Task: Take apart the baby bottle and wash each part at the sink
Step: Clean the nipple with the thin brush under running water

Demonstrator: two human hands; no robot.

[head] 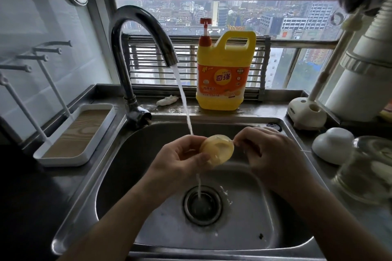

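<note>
Gripping the nipple (216, 150), left hand (178, 160) and right hand (270, 154) hold base upward.

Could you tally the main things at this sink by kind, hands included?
Hands: 2, left hand and right hand
Yellowish bottle part: 1
Detergent jug: 1
Tap: 1
Sink: 1
Upturned white bowl: 1
Drying rack: 1
Glass vessel: 1
White stand: 1
Total: 10
</note>
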